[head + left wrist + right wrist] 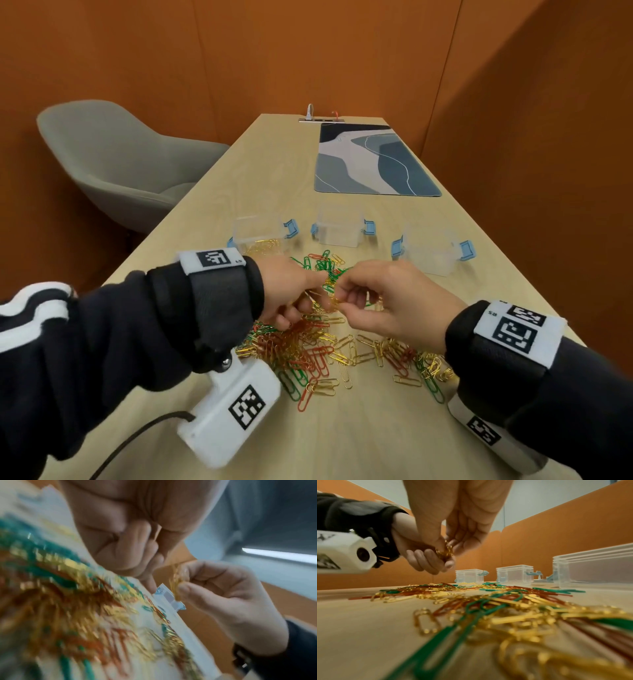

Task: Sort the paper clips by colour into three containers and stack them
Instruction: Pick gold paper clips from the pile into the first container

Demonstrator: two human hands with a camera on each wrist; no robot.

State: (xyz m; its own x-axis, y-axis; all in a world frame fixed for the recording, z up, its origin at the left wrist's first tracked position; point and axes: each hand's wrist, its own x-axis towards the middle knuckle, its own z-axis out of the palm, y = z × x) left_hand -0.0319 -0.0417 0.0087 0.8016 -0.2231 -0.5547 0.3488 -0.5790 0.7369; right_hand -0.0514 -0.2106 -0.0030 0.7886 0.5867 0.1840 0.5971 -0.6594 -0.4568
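right hand fingers pinch gold clips | left hand seemingly curled round them

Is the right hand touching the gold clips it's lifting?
Touching. In the left wrist view the right hand pinches the bunch of gold clips between thumb and fingertips.

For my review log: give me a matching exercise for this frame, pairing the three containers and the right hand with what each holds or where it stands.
Things:
1. left container
2. middle container
3. right container
4. right hand

States:
a. pinches gold clips above the pile
b. shows no clips, stands between the other two
c. holds gold clips
d. shows no clips, stands nearest the table's right edge

Pairs: 1-c, 2-b, 3-d, 4-a
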